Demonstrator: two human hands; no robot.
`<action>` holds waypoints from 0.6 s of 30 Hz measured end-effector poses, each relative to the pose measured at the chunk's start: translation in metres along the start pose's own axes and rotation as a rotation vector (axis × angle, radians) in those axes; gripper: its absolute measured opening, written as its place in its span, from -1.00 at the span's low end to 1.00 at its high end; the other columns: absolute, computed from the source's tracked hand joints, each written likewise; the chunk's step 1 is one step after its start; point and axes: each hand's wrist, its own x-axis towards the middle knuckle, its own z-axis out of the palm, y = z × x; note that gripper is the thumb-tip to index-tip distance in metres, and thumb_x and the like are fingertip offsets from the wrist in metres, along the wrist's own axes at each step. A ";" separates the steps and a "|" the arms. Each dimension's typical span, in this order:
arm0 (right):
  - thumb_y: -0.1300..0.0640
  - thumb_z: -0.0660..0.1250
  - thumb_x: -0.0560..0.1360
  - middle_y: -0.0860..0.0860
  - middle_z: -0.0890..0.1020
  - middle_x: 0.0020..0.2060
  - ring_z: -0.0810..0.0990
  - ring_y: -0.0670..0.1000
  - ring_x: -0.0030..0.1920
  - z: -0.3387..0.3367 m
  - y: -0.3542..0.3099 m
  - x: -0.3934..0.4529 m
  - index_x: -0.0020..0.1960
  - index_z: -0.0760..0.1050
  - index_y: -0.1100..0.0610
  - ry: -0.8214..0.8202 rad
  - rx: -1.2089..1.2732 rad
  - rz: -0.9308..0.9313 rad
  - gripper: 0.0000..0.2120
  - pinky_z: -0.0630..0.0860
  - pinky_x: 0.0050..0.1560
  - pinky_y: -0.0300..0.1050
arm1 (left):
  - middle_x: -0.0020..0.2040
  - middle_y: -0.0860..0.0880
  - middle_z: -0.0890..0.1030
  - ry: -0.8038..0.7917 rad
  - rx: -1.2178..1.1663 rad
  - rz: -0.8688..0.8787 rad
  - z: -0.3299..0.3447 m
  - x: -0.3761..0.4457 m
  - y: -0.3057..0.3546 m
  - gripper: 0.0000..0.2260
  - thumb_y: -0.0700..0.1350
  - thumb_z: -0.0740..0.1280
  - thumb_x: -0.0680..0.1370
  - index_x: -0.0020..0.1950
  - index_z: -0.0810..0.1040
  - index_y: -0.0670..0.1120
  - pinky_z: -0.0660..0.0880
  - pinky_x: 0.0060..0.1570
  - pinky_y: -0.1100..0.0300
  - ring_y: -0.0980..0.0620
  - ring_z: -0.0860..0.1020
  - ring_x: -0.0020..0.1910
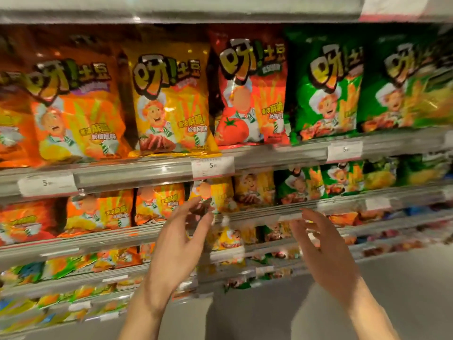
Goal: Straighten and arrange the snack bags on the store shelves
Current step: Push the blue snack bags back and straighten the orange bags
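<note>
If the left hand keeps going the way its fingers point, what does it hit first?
Most likely the yellow snack bag on the second shelf: the left hand is open, fingers aimed up and forward at its lower edge. Depth is unclear, and they may already touch.

Left hand (180, 238), right hand (323, 244) raised, fingers spread

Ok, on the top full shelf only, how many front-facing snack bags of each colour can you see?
Orange bags: 2, one cut off by the left edge
Yellow bag: 1
Red bag: 1
Green bags: 2, the second at the far right
Total: 6 front-facing bags; any behind them are hidden.
</note>
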 end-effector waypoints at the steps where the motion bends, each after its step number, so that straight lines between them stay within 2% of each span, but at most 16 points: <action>1: -0.55 0.05 0.39 -0.12 0.50 0.36 0.51 -0.05 0.34 -0.006 -0.003 0.006 0.48 0.35 -0.08 0.005 -0.009 -0.016 -0.17 0.48 0.34 0.07 | 0.19 0.36 0.50 0.025 -0.010 0.008 -0.001 0.003 0.005 -0.65 0.13 0.30 0.62 0.40 0.47 0.14 0.35 0.12 0.56 0.57 0.45 0.08; 4: -0.45 0.07 0.50 -0.13 0.48 0.37 0.57 -0.11 0.23 -0.026 -0.016 0.027 0.47 0.34 -0.09 0.026 -0.019 -0.131 -0.33 0.53 0.27 0.04 | 0.19 0.29 0.54 0.093 -0.032 0.036 -0.005 0.013 0.027 -0.72 0.10 0.33 0.61 0.32 0.47 0.22 0.36 0.06 0.57 0.51 0.49 0.10; 7: -0.37 0.08 0.54 -0.08 0.51 0.32 0.58 -0.11 0.18 -0.043 -0.035 0.054 0.49 0.33 -0.02 0.054 -0.025 -0.230 -0.35 0.55 0.20 -0.02 | 0.21 0.19 0.60 0.166 0.019 0.121 -0.010 0.032 0.052 -0.62 0.15 0.32 0.60 0.40 0.48 0.11 0.49 0.11 0.31 0.35 0.55 0.12; 10: -0.36 0.12 0.57 0.01 0.58 0.27 0.65 -0.01 0.12 -0.053 -0.060 0.084 0.48 0.34 0.03 0.106 -0.050 -0.348 -0.35 0.63 0.09 0.05 | 0.26 0.11 0.57 0.228 0.063 0.193 -0.013 0.055 0.082 -0.57 0.13 0.31 0.62 0.46 0.44 0.05 0.49 0.12 0.26 0.25 0.54 0.10; 12: -0.28 0.19 0.59 0.05 0.58 0.28 0.65 -0.01 0.10 -0.050 -0.080 0.103 0.46 0.38 0.09 0.158 -0.045 -0.433 -0.40 0.64 0.06 0.05 | 0.32 0.02 0.55 0.269 0.129 0.249 -0.010 0.074 0.099 -0.55 0.11 0.32 0.62 0.49 0.41 0.01 0.48 0.20 0.14 0.11 0.52 0.20; 15: -0.19 0.23 0.60 0.08 0.58 0.29 0.61 0.04 0.19 -0.039 -0.109 0.123 0.45 0.40 0.16 0.280 -0.072 -0.504 -0.43 0.58 0.17 -0.02 | 0.39 -0.08 0.52 0.284 0.239 0.274 -0.001 0.100 0.118 -0.49 0.07 0.33 0.62 0.53 0.36 -0.04 0.50 0.26 0.00 -0.07 0.52 0.31; 18: -0.15 0.27 0.61 0.11 0.47 0.42 0.46 0.12 0.40 -0.031 -0.127 0.140 0.55 0.25 0.17 0.188 -0.064 -0.390 -0.36 0.37 0.38 0.03 | 0.46 -0.13 0.47 0.245 0.339 0.280 0.008 0.119 0.131 -0.43 0.06 0.30 0.63 0.59 0.24 -0.07 0.46 0.26 0.01 -0.12 0.48 0.39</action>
